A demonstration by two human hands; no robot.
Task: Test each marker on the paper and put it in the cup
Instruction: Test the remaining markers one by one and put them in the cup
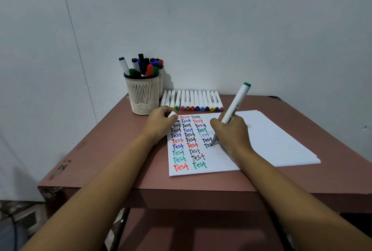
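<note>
Mid-test: I have the right hand [231, 132] gripping the green marker [236, 103], tip on the paper [221, 162] partway through a word, left hand [159, 121] pinching what looks like its cap [172, 114]; next I'd recap, then reach back-left to the cup [142, 93].

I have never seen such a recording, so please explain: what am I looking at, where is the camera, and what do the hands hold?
There is no machine here: a person wears one camera on the head, looking down at both arms. The right hand grips a green marker and writes "Test" on the paper, which lies on a brown table. The left hand holds a small white piece, probably the cap. Behind stand a cup full of markers and a row of markers lying side by side.
</note>
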